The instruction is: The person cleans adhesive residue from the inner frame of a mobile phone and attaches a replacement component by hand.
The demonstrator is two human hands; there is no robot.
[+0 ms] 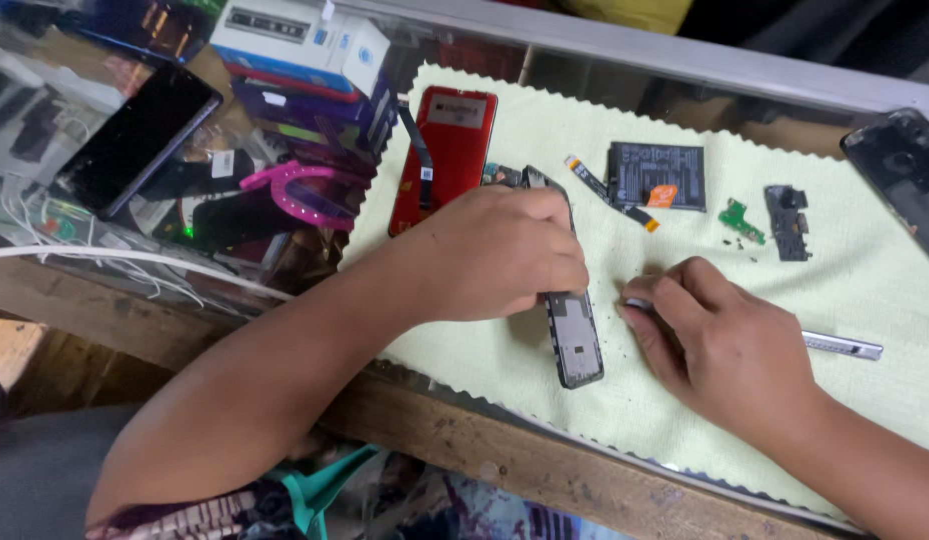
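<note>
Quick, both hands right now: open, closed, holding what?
Left hand: closed on the phone frame.
Right hand: closed on a metal tool.

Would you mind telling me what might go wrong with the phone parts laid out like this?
The tiny screws lie loose on the cloth beside the green circuit board and could roll away. The phone frame, pinned by the left hand, sits near the counter edge. The right hand holds a metal tool that might slip.
</note>
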